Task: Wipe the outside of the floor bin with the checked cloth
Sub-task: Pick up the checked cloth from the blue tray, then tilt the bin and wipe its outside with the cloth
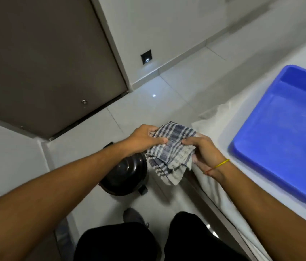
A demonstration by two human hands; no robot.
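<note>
The checked cloth [172,147], blue and white and folded, is held in the air between both hands. My left hand [144,137] grips its left edge, thumb on top. My right hand [203,151] grips its right side, and a yellow band circles that wrist. Below the cloth stands the floor bin [125,176], small, round and dark, with a closed lid and a foot pedal at its lower right. My left forearm covers the bin's upper left part. The cloth hangs above the bin and is apart from it.
A blue plastic tray [283,132] lies on a white-sheeted bed [223,178] at the right. A brown door [45,68] stands at the upper left. A white wall corner [7,159] is left of the bin. My legs and a shoe [133,215] are on the glossy tiled floor.
</note>
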